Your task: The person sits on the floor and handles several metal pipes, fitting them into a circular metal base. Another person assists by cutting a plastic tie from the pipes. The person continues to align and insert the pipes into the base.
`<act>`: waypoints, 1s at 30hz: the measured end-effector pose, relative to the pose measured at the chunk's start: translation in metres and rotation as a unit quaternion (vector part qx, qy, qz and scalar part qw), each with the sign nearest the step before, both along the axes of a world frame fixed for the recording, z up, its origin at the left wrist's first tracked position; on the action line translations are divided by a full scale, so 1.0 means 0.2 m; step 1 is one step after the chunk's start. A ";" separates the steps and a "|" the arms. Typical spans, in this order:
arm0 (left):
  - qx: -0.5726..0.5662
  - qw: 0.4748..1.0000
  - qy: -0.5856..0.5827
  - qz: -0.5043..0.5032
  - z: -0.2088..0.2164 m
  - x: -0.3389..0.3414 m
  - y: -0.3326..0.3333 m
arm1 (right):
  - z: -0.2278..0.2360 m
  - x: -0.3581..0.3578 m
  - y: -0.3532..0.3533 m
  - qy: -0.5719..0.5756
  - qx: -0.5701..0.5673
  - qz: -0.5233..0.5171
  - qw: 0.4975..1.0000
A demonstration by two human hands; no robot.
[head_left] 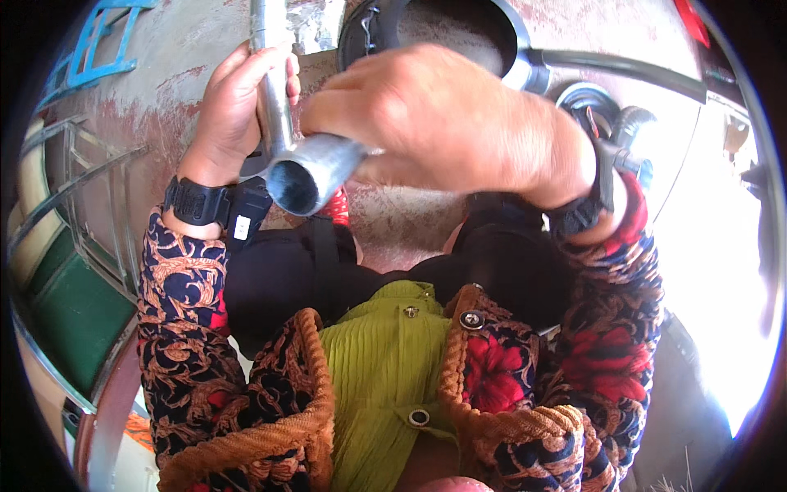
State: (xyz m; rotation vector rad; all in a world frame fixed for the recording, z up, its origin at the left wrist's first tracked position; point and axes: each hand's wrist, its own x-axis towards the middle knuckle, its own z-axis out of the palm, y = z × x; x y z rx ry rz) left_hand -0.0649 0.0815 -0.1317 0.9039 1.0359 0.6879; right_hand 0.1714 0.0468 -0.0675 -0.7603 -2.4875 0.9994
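Observation:
My left hand is wrapped around a thin upright metal pipe that runs up out of the top of the picture. My right hand is closed over a thicker grey metal tube whose open round end points toward me. The two pipes meet between my hands; how they join is hidden by my fingers. Both wrists carry black straps, and my sleeves are dark with red and orange flowers.
A worn reddish concrete floor lies below. A black round tub with a black hose sits at the top right. A green metal frame with bars stands at the left, a blue frame at the top left.

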 end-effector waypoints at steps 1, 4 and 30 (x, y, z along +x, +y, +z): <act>0.022 0.999 0.028 -0.004 0.01 0.01 0.00 | 0.00 0.01 0.02 0.015 0.026 0.011 0.999; -0.057 0.996 0.025 0.058 0.05 0.03 -0.01 | -0.02 0.02 0.08 0.067 -0.005 0.025 0.997; 0.293 0.938 0.127 0.131 0.90 0.02 -0.54 | -0.40 0.14 -0.08 0.154 -0.059 -0.016 0.986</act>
